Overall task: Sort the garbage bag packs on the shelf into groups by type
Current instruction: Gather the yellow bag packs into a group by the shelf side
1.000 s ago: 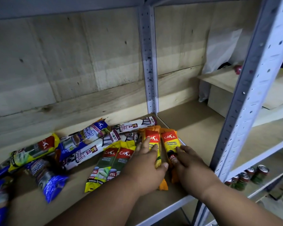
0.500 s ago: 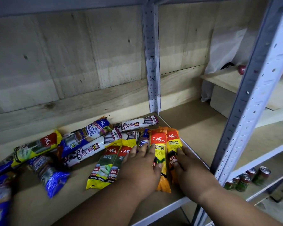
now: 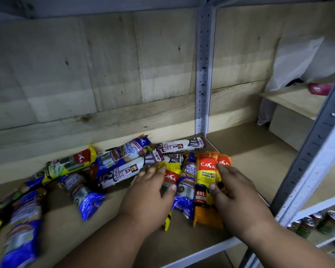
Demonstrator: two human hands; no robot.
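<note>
Two hands on the shelf [image 3: 246, 151], head view only. My left hand [image 3: 151, 196] lies flat, fingers spread loose, palm down on the yellow CASA packs [image 3: 170, 176]; it presses them, not a closed grip. My right hand [image 3: 234, 196] is open too, thumb against the front of the orange 60L degradable pack [image 3: 205, 178], fingers lying over a second orange pack [image 3: 223, 161] just beside it. Between the hands a blue singlet-handle pack [image 3: 184, 194] lies lengthwise, touching the yellow and orange ones. Further left: white draw-string packs [image 3: 124, 171], another at the back near the upright post [image 3: 182, 147], more blue packs [image 3: 122, 154] and a yellow-green pack [image 3: 68, 166] in a loose heap. Blurred blue packs [image 3: 21, 225] at the left edge. Lower shelf right holds cans [image 3: 315, 223]. Pink item [image 3: 319, 88] on the far side shelf, can't tell what.
</note>
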